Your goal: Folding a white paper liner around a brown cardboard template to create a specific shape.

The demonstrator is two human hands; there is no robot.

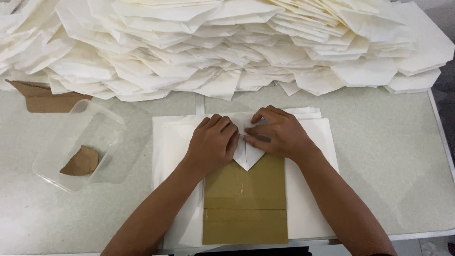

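My left hand [212, 143] and right hand [279, 134] press flat, fingertips meeting, on a folded white paper [247, 156] whose point aims toward me, over a brown cardboard template [245, 204] (probably taped) running lengthwise from my body; both hands equally near.

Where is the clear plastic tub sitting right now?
In the head view the clear plastic tub sits on the table's left side, left of the left hand, just below a cardboard sheet, with a brown scrap inside.
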